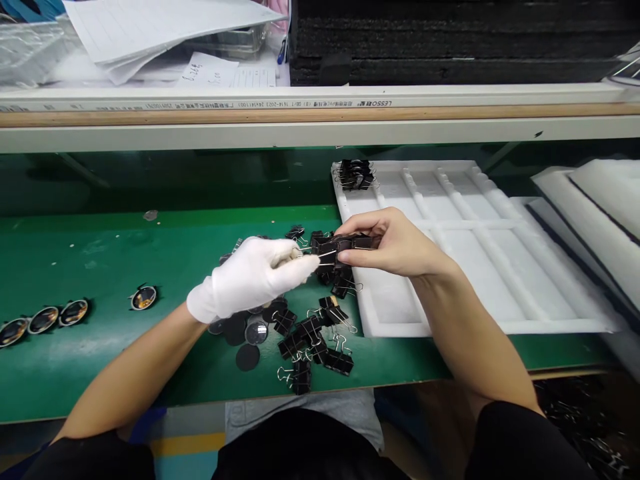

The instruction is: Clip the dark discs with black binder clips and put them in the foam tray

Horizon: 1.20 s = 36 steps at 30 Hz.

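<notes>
In a white glove, my left hand (253,277) pinches with thumb and fingers at the wire handles of a black binder clip. My bare right hand (397,243) is closed around a row of black binder clips (326,249), held level above the bench. Whether anything sits inside their jaws I cannot make out. Loose binder clips (307,333) lie in a heap below the hands, some with silver handles spread. Dark and clear round discs (248,357) are scattered under my left wrist.
A white compartmented foam tray (395,328) lies at right, with clustered binder clips (356,175) in its far-left corner. Round framed lenses (144,297) sit at left on the green bench (165,253). A shelf edge (300,133) crosses behind; white foam sheets (600,207) are stacked far right.
</notes>
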Tool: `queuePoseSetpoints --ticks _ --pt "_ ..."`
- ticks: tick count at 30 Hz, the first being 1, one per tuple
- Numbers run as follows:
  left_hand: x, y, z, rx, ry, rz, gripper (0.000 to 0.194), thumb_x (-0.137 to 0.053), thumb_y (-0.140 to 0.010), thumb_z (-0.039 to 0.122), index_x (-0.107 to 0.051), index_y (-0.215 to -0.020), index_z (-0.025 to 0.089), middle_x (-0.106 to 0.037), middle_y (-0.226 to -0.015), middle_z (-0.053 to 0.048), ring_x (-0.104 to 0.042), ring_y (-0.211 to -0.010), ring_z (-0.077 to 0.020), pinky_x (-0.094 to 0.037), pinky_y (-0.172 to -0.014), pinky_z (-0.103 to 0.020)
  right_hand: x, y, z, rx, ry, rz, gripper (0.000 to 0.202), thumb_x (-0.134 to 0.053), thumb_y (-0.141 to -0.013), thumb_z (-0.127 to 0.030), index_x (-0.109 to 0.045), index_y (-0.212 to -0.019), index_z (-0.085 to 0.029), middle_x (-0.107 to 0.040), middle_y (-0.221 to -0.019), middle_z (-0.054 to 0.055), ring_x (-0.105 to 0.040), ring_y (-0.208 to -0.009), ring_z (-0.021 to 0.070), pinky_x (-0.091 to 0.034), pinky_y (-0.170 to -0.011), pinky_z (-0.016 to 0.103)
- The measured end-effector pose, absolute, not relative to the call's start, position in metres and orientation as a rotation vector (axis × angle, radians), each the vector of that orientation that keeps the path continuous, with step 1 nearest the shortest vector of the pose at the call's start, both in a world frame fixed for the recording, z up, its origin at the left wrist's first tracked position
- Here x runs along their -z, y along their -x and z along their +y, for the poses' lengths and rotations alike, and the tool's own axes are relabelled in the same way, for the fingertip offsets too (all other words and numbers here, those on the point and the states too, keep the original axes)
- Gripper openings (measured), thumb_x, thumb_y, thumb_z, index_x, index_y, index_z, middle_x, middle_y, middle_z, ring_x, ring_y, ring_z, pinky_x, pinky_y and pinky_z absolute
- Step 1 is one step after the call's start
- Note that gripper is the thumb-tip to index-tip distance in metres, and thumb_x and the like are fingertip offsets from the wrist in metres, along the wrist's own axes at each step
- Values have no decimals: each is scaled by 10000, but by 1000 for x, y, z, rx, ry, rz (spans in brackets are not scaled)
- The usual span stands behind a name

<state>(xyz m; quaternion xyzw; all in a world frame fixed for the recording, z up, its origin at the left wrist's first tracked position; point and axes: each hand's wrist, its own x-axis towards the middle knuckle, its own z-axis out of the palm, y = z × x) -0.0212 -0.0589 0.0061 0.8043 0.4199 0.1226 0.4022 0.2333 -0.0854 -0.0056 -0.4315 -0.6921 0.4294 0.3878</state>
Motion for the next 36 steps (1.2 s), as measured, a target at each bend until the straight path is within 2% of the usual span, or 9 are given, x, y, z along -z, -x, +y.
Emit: queuePoseSetpoints --ticks 3,7,10,13,17,23,26,30,36 --pt "-8 24 -56 -355 -1929 973 493 -514 -960 623 -674 -814 180 -698 -634 -2 -649 -551 -137 -466 -546 -245 5 -233 -88 -769 1026 -1872 151 -815 -823 -302 -781 -936 -209 -808 -884 35 -749 -777 198 -582 -686 337" --pt "-6 23 -50 -349 -1664 935 792 -199 -1015 714 -706 -803 145 -721 -636 -75 -658 -503 -148 -458 -480 -248 10 -231 -87 -55 830 -2115 126 -712 -924 -202 -779 -981 -291 -825 -1012 4 -770 -975 233 -539 -885 446" --pt "-5 21 -48 -326 -1661 899 708 -362 -1008 704 -633 -649 157 -656 -527 -50 -618 -457 -127 -456 -467 -229 17 -229 -86 297 769 -2167 252 -683 -944 -147 -761 -1045 -364 -817 -1091 -36 -759 -1044 227 -508 -935 460" --pt "-6 21 -48 -413 -1653 884 534 -544 -974 642 -625 -750 165 -702 -611 -24 -639 -475 -114 -485 -480 -211 15 -232 -88 245 888 -2174 426 -739 -929 -260 -659 -1324 -397 -724 -1353 8 -667 -1267 288 -483 -1054 516" --pt "-4 24 -44 -421 -1659 912 430 -580 -969 604 -642 -976 178 -742 -718 -10 -700 -535 -137 -524 -502 -217 4 -239 -92 -398 998 -2184 987 -842 -791 -559 -354 -1615 -319 -496 -1604 98 -511 -1447 342 -486 -1134 529" --pt "6 23 -42 -369 -1937 906 413 -573 -964 603 -678 -1017 207 -754 -809 0 -728 -648 -155 -544 -609 -247 3 -220 -99 -741 1314 -1996 371 -729 -918 -357 -704 -1270 -245 -755 -1268 61 -710 -1171 268 -572 -993 407" --pt "11 23 -45 -257 -2208 944 488 -535 -958 667 -695 -1164 255 -745 -776 11 -723 -694 -190 -532 -666 -286 7 -216 -106 -803 1402 -2025 181 -711 -913 -293 -758 -1080 -242 -798 -1104 30 -744 -1027 245 -580 -891 377" --pt "11 30 -48 -47 -2629 1040 682 -438 -967 723 -554 -1457 263 -784 -974 -72 -743 -844 -285 -519 -717 -357 15 -249 -90 -676 1438 -2028 147 -672 -930 -310 -743 -1035 -235 -776 -1071 53 -718 -1022 248 -559 -941 416" --pt "6 43 -46 152 -2685 1049 561 -358 -1015 627 -679 -1301 266 -784 -1091 -102 -749 -919 -293 -533 -786 -382 45 -337 2 -230 1918 -1847 242 -630 -909 -285 -736 -1121 -234 -674 -1307 137 -518 -1369 354 -392 -1166 563"
